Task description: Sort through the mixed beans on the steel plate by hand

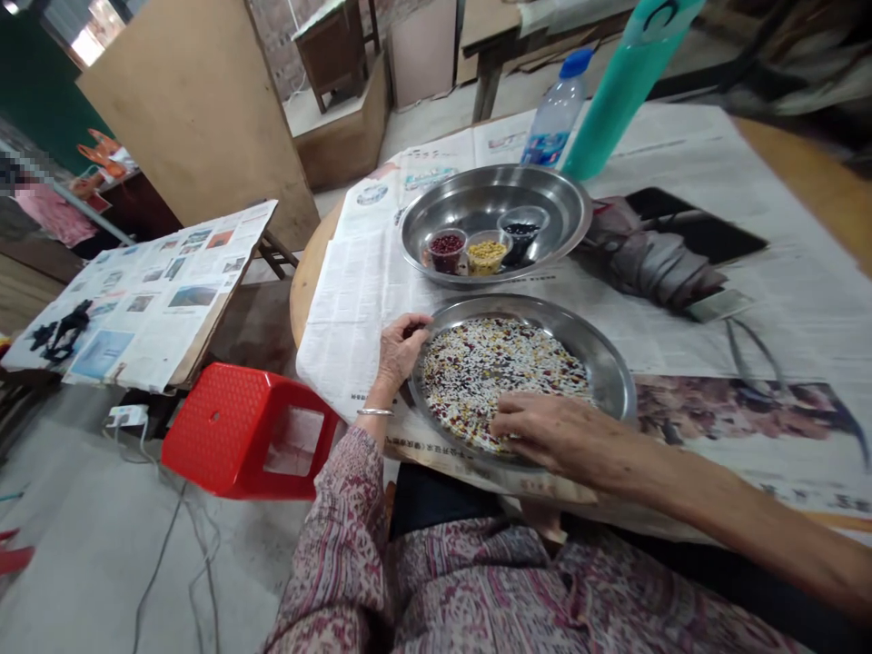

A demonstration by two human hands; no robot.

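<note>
Room log | I faced a brick wall (279, 32) behind a leaning plywood board (197, 109) | a small wooden table (327, 54) stood on a wooden box (344, 132) | to my left, a newspaper-covered board (143, 291) tilted near a red plastic stool (249, 431) | the concrete floor (88, 536) carried a power strip (127, 416) and loose cables (178, 536) | daylight showed at a bright window (88, 41)

A red plastic stool (235, 431) sat on the floor. A water bottle (557, 113) and a green flask (623, 91) stood on the newspaper (681, 341), and a pair of scissors (749, 359) lay there too.
</note>
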